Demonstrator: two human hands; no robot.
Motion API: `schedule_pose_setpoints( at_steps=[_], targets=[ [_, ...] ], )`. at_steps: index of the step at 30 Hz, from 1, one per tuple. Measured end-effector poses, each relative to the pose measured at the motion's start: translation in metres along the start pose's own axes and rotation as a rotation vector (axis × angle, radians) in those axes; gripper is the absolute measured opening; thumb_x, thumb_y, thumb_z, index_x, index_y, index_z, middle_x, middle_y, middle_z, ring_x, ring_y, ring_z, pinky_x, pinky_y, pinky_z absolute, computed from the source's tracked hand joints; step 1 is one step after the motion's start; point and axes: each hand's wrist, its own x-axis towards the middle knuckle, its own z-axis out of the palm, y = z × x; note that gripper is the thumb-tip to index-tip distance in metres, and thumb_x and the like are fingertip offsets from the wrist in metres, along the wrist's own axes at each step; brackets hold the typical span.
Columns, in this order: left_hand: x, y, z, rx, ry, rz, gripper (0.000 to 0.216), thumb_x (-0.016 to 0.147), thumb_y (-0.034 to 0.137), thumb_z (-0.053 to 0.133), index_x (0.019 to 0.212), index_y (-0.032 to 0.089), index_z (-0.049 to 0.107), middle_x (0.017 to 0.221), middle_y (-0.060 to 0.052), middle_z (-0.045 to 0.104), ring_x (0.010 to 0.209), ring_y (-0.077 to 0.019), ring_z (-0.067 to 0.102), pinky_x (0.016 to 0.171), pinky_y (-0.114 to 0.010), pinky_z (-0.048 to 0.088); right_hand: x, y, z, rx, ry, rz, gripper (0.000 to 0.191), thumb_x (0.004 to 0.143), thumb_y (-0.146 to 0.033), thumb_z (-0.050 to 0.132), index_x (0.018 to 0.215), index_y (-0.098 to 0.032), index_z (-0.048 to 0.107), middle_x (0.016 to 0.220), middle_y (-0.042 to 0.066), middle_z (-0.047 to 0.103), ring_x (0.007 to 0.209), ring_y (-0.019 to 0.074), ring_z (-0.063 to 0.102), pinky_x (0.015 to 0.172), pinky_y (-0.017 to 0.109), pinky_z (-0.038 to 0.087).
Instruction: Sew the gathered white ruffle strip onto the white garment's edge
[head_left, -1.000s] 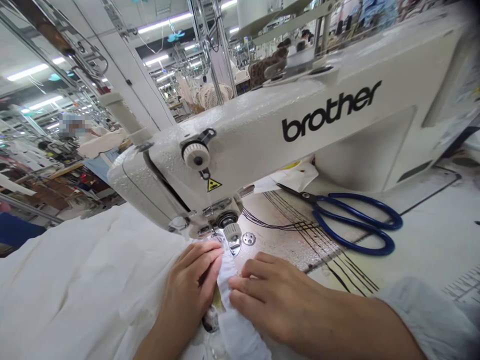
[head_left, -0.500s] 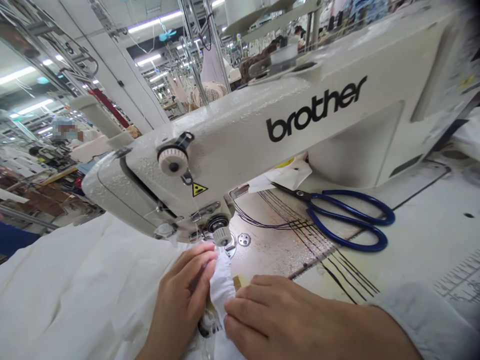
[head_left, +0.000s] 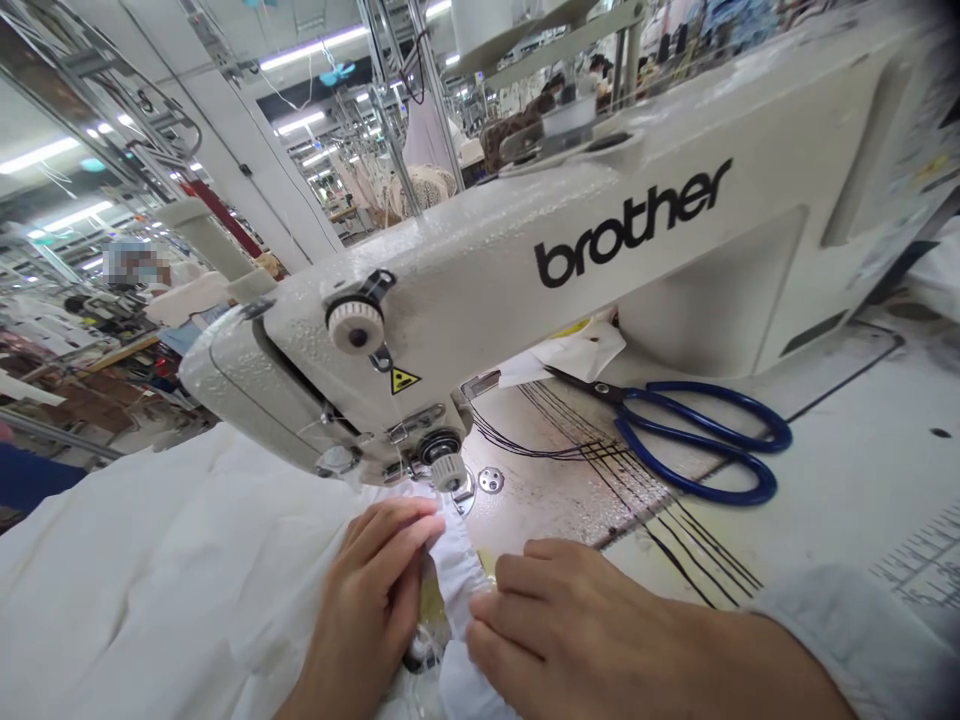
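Note:
A narrow white gathered fabric strip (head_left: 456, 565) runs from under the needle area of the sewing machine (head_left: 480, 290) toward me. Close to the presser foot, my left hand (head_left: 375, 590) pinches the strip's left edge with its fingertips. My right hand (head_left: 562, 630) grips the same strip lower down, fingers curled over its right side. A large sheet of white cloth (head_left: 187, 560) spreads left of the machine, passing beneath my left hand. The needle itself is hard to make out behind the machine head.
Blue-handled scissors (head_left: 697, 440) lie on the machine bed, blades pointing left. Black threads (head_left: 660, 530) stretch across the bed beside them. A white scrap (head_left: 577, 350) sits under the arm. Farther back are racks of garments and a person (head_left: 139, 265) at the left.
Both hands have shifted slightly right in view, with the strip between them. My left fingertips are a little farther from the presser foot. The scissors stay put.

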Motion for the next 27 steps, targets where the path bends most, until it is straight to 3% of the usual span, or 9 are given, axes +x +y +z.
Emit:
schedule_pose_setpoints(
  at_steps=[9,15,22,27],
  targets=[
    [-0.002,-0.002,0.003,0.022,0.018,-0.051,0.026,0.089,0.007,0.047,0.104,0.021,0.064,0.109,-0.005,0.068,0.104,-0.0141,0.064,0.092,-0.027,0.053,0.002,0.002,0.002,0.031,-0.012,-0.01,0.016,0.085,-0.003,0.058,0.096,-0.01,0.067,0.077,0.002,0.065,0.068,0.0182,0.054,0.056,0.032,0.044],
    [-0.001,0.005,-0.007,-0.034,0.008,-0.132,0.027,0.093,0.014,0.04,0.108,0.022,0.062,0.11,-0.004,0.069,0.105,-0.0128,0.064,0.093,-0.023,0.052,0.003,0.001,0.001,0.043,0.15,-0.017,0.027,0.096,-0.004,0.041,0.101,-0.01,0.066,0.094,0.004,0.072,0.083,0.0183,0.062,0.067,0.031,0.047],
    [0.003,0.009,-0.002,-0.02,0.063,-0.06,0.017,0.087,0.012,0.054,0.098,0.021,0.064,0.102,-0.005,0.068,0.096,-0.0159,0.066,0.087,-0.027,0.056,0.005,0.002,0.004,0.01,0.019,-0.046,0.023,0.094,-0.002,0.044,0.09,-0.012,0.064,0.083,0.002,0.067,0.072,0.0168,0.058,0.068,0.03,0.047],
    [0.001,0.007,0.001,-0.019,0.069,-0.055,0.017,0.086,0.011,0.056,0.099,0.021,0.064,0.102,-0.006,0.068,0.095,-0.0154,0.066,0.086,-0.027,0.056,0.006,0.003,-0.001,0.081,-0.043,-0.053,0.021,0.096,-0.005,0.044,0.095,-0.011,0.064,0.087,0.005,0.068,0.081,0.0177,0.058,0.078,0.029,0.047]
  ],
)
